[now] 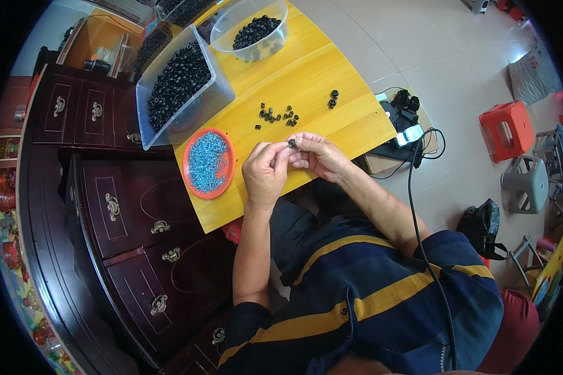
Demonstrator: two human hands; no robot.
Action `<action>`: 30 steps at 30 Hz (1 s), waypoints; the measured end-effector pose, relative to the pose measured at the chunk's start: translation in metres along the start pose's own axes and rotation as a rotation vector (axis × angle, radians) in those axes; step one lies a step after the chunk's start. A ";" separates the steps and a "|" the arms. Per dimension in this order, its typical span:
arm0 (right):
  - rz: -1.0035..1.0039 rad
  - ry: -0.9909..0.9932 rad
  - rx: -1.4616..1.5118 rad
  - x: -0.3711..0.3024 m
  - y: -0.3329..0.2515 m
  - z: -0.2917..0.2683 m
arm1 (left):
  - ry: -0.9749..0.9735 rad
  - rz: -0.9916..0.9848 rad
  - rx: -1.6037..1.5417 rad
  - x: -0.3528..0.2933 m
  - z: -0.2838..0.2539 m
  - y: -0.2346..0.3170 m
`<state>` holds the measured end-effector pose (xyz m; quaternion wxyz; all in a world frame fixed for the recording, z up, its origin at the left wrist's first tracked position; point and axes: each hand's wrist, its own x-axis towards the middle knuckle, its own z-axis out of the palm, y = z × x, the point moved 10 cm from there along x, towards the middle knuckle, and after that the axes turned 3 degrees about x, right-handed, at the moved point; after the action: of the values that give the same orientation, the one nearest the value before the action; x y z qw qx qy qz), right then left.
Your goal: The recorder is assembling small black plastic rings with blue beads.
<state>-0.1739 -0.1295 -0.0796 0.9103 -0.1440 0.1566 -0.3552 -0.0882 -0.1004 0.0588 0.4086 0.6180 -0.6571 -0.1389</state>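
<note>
My right hand [322, 157] pinches a small black cylindrical part [292, 144] between thumb and fingertips, above the near edge of the yellow table. Close against it, the closed fingertips of my left hand [264, 174] meet at the same part; whatever they pinch is too small to make out. Just beyond my hands lie several loose black parts [270, 116] on the tabletop. Two black pieces [333, 99] stand apart from them, farther right. An orange round plate [233, 164] heaped with small bluish metal pieces [206, 164] sits left of my left hand.
A clear rectangular bin [222, 94] full of black parts stands at the table's far left, beside a round clear tub [280, 45]. Dark wooden drawers [131, 206] border the left side. A black cable [413, 206] runs down over my right side. Stools [510, 128] stand on the tiled floor.
</note>
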 end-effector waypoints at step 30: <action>0.050 -0.108 -0.151 0.003 0.002 0.002 | -0.053 0.035 0.507 0.042 0.010 -0.101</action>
<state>-0.1700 -0.1297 -0.0795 0.9125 -0.2272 0.1371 -0.3114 -0.0210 -0.1629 -0.0013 0.2255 0.6856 -0.6919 0.0214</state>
